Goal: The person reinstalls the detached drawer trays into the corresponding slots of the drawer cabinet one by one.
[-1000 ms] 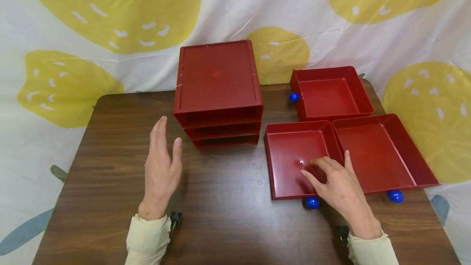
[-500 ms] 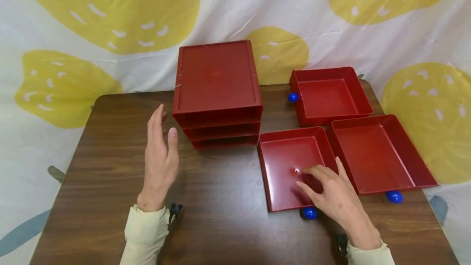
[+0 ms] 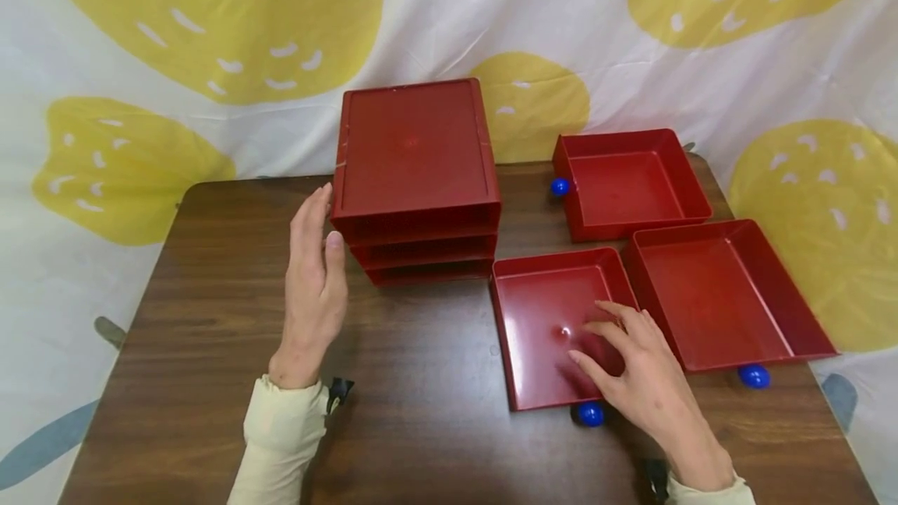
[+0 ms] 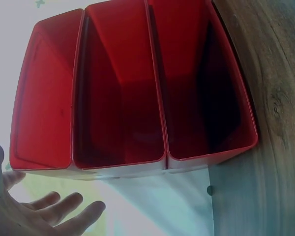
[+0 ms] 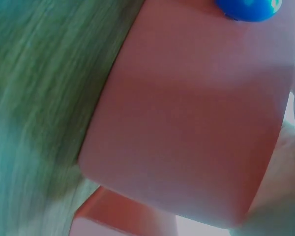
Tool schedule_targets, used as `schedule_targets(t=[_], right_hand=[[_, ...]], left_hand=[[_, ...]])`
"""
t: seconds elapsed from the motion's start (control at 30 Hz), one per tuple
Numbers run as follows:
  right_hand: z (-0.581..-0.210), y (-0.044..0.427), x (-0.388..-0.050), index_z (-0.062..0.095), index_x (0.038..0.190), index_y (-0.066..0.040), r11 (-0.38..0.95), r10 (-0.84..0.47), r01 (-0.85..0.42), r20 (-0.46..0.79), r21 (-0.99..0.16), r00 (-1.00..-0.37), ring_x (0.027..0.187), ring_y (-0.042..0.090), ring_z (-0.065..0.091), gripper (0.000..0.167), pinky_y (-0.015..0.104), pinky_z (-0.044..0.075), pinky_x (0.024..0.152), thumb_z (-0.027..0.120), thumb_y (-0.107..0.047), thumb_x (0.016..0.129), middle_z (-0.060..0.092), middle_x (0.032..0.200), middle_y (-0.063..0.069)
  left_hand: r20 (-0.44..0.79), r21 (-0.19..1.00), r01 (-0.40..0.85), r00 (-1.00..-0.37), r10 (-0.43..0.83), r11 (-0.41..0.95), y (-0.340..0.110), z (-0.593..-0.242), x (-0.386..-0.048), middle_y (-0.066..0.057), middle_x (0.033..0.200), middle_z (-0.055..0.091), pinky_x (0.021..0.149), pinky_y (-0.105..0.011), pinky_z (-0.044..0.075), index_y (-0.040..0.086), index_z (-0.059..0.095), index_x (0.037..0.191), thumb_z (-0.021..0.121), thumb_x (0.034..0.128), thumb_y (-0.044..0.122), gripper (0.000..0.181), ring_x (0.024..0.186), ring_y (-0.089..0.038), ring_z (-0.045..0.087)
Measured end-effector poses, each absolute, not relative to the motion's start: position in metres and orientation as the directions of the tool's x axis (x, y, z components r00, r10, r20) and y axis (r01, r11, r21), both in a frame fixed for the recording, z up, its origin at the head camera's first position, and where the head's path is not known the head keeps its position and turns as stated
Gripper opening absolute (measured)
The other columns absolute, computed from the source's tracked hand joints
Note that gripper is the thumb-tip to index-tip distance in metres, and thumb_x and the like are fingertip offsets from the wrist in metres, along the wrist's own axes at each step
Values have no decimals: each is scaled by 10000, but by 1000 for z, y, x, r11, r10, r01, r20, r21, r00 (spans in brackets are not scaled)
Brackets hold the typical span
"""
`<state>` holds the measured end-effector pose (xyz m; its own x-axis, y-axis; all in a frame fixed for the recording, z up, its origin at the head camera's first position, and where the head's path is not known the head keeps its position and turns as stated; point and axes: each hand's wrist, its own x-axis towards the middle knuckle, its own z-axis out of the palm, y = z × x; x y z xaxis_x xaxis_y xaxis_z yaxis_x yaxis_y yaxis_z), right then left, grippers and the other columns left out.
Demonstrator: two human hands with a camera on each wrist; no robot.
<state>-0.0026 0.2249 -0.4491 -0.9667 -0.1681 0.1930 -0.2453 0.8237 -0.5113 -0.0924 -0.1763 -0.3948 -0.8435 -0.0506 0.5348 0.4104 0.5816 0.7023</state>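
The red cabinet (image 3: 414,146) stands at the back of the table, its three open slots facing front; the left wrist view shows the cabinet (image 4: 120,88) with empty slots. Beside its left side my left hand (image 3: 312,287) is held upright with straight fingers; whether it touches the side I cannot tell. My right hand (image 3: 648,380) is over the right part of the nearest red drawer (image 3: 540,310), fingers spread and loosely bent, with nothing seen between them. That drawer's blue knob (image 3: 591,413) faces front; the right wrist view shows the drawer front (image 5: 191,108) close up.
A second red drawer (image 3: 708,294) with a blue knob (image 3: 754,376) lies to the right. Behind is a third (image 3: 624,185), its blue knob (image 3: 560,186) facing left. All stand on the brown table (image 3: 203,333), with a lemon-patterned cloth (image 3: 281,131) behind.
The nearest drawer has moved toward the front and slightly left, along with my right hand, whose fingers are now more spread. My left hand has moved up closer to the cabinet's left side.
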Motion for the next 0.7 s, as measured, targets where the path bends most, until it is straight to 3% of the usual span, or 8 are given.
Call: schedule_targets(t=[0.13,0.33,0.7], right_hand=[[-447,228,-2,726,1178,-91,826,-137,-228,208,-516,-968,1323,430,480,467,689,527,954,918,-246,782,473,1519,207],[-442,237,1,658,1271,-60,801,-71,-110,89,-588,-994,1360,529,420,507,695,518,914,860,-282,862,295,1620,260],[-435,252,14,640,1328,-70,847,-31,65,-171,-527,-985,1253,517,551,639,702,505,977,714,-568,935,467,1494,274]], left_hand=[[534,701,407,-844,-53,586,-175,-396,-95,-30,1652,389,1218,-531,351,256,407,1613,460,1114,222,503,1528,-220,374],[526,712,404,-849,-54,574,-174,-394,-99,-15,1646,394,1217,-525,350,280,416,1607,435,1124,313,485,1519,-209,383],[506,735,401,-861,-48,546,-172,-391,-105,-40,1632,403,1234,-502,325,278,425,1602,408,1133,314,470,1509,-204,383]])
